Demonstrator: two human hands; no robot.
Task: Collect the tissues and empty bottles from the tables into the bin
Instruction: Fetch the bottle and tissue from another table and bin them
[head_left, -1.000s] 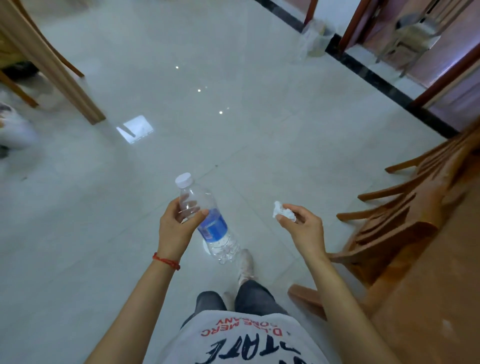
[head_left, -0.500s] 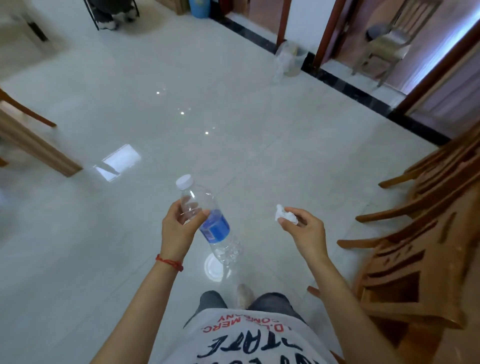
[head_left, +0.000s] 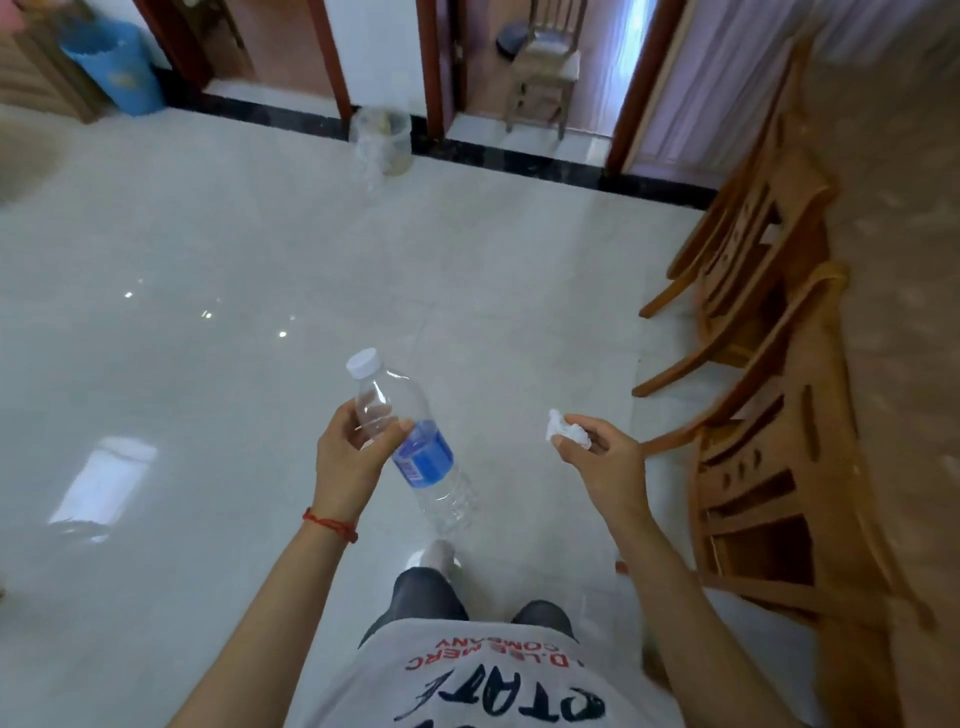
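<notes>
While we cross floor, left hand (head_left: 349, 457) grips empty bottle (head_left: 410, 441) round shoulder, right hand (head_left: 605, 462) pinches crumpled tissue (head_left: 566, 434). Carry step, we judge. Next: reach clear bin (head_left: 382, 140) by far doorway, drop both in.

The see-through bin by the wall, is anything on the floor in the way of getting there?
Nothing visible: bare shiny floor runs straight to the clear plastic bin. The wooden chairs stand off to the right.
</notes>
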